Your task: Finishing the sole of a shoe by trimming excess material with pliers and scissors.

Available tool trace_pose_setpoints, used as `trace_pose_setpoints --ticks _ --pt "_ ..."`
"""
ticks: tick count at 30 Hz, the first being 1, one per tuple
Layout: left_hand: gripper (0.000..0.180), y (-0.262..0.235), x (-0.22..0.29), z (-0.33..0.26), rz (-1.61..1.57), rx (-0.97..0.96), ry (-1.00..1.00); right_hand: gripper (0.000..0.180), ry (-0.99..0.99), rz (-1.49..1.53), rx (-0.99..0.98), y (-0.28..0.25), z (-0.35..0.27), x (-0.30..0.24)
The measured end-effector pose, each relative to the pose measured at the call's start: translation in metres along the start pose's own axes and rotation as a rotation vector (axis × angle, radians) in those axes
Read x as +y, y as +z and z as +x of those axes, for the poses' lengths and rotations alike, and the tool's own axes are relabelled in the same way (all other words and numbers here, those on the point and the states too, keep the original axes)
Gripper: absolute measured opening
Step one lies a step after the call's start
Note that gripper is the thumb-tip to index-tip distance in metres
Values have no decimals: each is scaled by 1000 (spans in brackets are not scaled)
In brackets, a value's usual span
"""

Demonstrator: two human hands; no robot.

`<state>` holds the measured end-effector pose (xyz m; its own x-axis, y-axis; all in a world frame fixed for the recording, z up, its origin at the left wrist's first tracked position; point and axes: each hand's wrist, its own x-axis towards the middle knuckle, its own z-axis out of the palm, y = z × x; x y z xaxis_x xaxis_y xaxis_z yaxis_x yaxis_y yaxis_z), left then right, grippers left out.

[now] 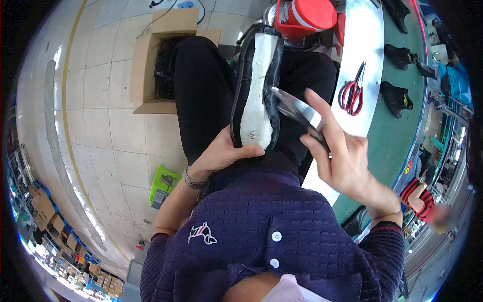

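Observation:
A black shoe upper (pixel 243 85) lies over my lap with its underside facing up. Its white insole (pixel 257 108) is exposed, with a few dark marks at the near end and the black edge folded around it. My left hand (pixel 224 153) is closed around the near left end of the shoe, thumb across the white insole. In my right hand (pixel 340 153) is a shiny metal hand tool (pixel 301 109), smeared by motion. Its tip points at the shoe's right edge; whether they touch, I cannot tell.
Red-handled scissors (pixel 351 95) lie on a metal bench (pixel 370 65) at the right. Beyond it, several black shoes (pixel 397 99) sit on a green conveyor (pixel 387 131). A red-lidded container (pixel 313 15) stands ahead. Left are a cardboard box (pixel 143 75) and green basket (pixel 160 181). Another person is far right.

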<state>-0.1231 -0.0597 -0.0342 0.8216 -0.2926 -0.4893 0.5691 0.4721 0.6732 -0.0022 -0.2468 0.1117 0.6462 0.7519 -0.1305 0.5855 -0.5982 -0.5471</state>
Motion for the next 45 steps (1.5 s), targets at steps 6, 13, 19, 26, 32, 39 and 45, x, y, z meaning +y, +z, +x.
trace_pose_setpoints --ticks 6,13,19,26,32,39,45 --pt "56 12 -2 2 39 65 29 68 100 -101 -225 22 -13 15" --pt "54 15 -3 10 3 -11 16 70 174 -244 -350 29 -7 13" --pt "60 19 -3 11 23 38 5 66 102 -74 -3 38 -2 21" --pt "61 17 -3 11 32 51 11 62 64 -21 124 30 4 14" --pt "59 10 4 9 -43 -6 -81 63 73 -108 -91 8 31 26" --pt "70 -1 24 22 99 -35 -64 59 87 -252 -78 19 56 52" --pt "92 -8 63 56 -352 133 -2 63 139 -113 69 8 61 40"
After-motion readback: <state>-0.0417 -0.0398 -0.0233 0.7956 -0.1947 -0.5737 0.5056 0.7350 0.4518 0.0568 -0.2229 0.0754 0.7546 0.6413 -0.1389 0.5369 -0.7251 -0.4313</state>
